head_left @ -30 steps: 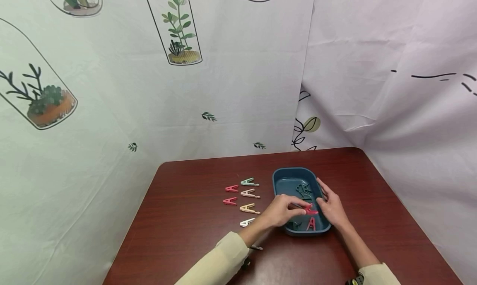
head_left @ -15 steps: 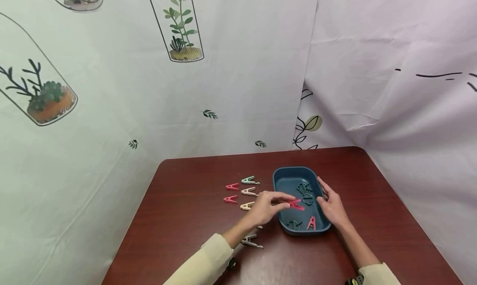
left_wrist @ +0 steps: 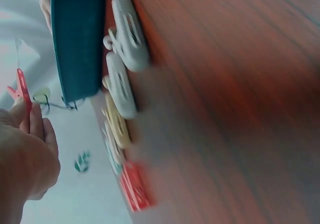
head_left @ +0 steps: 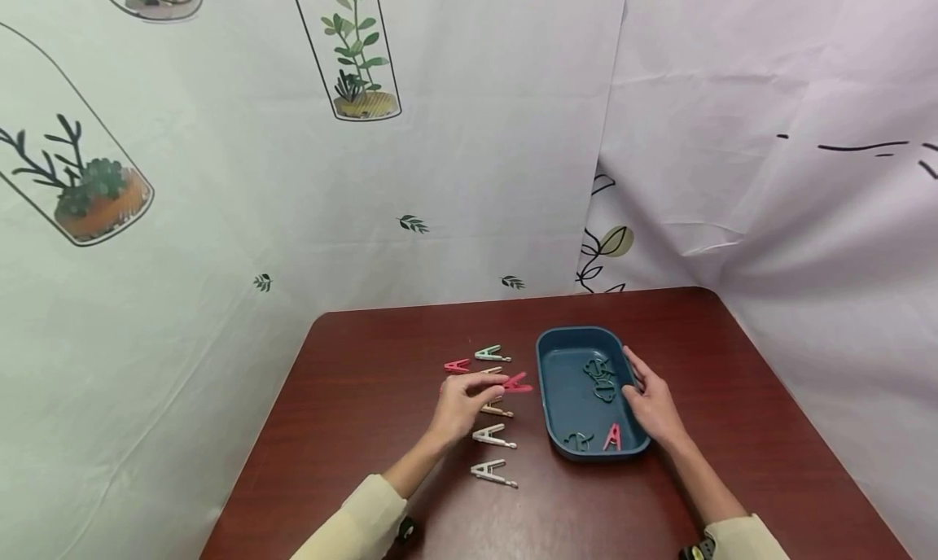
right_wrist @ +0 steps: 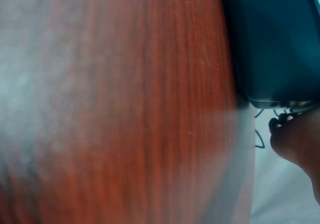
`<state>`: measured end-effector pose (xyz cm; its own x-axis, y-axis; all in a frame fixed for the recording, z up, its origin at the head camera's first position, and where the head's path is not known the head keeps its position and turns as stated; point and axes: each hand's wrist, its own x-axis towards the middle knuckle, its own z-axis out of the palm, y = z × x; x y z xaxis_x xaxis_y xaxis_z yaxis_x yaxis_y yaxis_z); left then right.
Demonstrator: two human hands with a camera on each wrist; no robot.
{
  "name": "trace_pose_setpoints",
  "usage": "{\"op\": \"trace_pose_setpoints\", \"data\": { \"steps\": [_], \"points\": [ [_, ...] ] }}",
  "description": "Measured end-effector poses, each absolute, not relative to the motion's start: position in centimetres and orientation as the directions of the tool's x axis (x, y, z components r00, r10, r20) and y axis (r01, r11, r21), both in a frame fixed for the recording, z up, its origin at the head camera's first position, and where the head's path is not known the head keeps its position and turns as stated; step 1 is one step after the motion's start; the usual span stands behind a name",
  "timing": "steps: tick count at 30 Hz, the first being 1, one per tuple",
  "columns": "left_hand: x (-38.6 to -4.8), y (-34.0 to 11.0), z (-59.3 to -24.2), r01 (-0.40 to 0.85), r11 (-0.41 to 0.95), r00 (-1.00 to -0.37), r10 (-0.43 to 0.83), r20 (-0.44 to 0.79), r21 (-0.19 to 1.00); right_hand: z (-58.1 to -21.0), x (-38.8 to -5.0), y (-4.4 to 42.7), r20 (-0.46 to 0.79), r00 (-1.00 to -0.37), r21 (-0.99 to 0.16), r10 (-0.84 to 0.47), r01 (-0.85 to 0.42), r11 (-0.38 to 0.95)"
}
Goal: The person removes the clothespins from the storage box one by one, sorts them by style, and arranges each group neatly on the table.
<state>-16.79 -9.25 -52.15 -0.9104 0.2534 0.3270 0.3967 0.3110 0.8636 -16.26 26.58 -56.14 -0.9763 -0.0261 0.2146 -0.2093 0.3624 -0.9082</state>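
Observation:
My left hand (head_left: 456, 409) pinches a red clothespin (head_left: 517, 384) between thumb and fingers, above the table just left of the blue tray (head_left: 575, 401). In the left wrist view the same clothespin (left_wrist: 22, 89) juts beyond the fingertips. My right hand (head_left: 652, 405) grips the tray's right side, thumb at the rim and fingers along the outer wall. Inside the tray lie a pink-red clothespin (head_left: 612, 437) and several dark green wire-like pieces (head_left: 602, 381). On the table, a column of clothespins includes a green one (head_left: 491, 353), a yellow one (head_left: 500, 410) and a white one (head_left: 494, 436), partly covered by my left hand.
Another red clothespin (head_left: 456, 366) lies left of the column, and a greyish white clothespin (head_left: 494, 473) is nearest the front. The dark red wooden table (head_left: 381, 373) meets a white printed cloth (head_left: 469, 177) at its back and sides.
My left hand has carried the red clothespin leftward, out from over the tray to the column of clothespins. My right hand and the tray stay put.

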Motion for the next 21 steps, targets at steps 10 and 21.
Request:
{"op": "trace_pose_setpoints", "data": {
  "steps": [10, 21],
  "points": [
    [-16.3, -15.1, -54.0, 0.308, 0.363, -0.951, 0.082, 0.299, 0.879, -56.2, -16.2, 26.4, 0.221, -0.975, -0.907, -0.020, -0.213, 0.362],
    [-15.6, -18.9, -55.4, 0.242, 0.522, -0.968, 0.066, 0.244, 0.818, -56.3, -16.4, 26.6, 0.212, -0.977, -0.911, -0.019, -0.204, 0.359]
  ]
}}
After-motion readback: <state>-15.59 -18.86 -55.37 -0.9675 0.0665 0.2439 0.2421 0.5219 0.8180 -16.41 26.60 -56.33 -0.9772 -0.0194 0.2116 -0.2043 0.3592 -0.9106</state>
